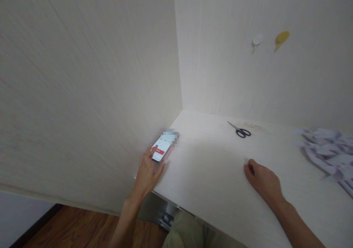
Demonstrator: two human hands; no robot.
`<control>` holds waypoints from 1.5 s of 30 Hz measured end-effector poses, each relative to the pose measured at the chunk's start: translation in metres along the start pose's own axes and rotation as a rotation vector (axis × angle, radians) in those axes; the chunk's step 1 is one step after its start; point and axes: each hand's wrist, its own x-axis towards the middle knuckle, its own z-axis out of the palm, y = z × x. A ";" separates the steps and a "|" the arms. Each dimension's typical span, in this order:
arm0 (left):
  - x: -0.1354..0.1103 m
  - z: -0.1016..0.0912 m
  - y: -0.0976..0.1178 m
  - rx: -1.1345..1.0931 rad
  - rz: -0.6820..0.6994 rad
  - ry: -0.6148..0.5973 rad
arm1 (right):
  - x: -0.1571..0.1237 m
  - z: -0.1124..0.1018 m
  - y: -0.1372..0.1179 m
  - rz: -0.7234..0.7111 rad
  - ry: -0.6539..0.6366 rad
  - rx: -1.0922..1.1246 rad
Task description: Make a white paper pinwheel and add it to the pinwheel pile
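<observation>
A smartphone [164,144] with a lit white screen and a red button lies at the left end of the white desk, close to the side panel. My left hand [147,171] is at its near end, fingers apart, one fingertip on or just over the red button. My right hand [263,180] rests on the desk with its fingers curled closed. A faint pale spot shows at its fingertips; whether it is a held object I cannot make out. Beyond that hand, scissors [240,131] with black handles lie with their blades pointing to the back left.
Crumpled white-and-purple strips [329,152] are piled on the desk at the right. A white hook [257,39] and a yellow hook [282,37] are on the back panel. The side panel [96,93] bounds the left. Below the desk edge are my legs [183,231] and wooden floor [77,227].
</observation>
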 end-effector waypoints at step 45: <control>0.021 -0.004 0.015 0.259 -0.048 -0.181 | 0.001 0.002 0.002 -0.009 -0.014 0.057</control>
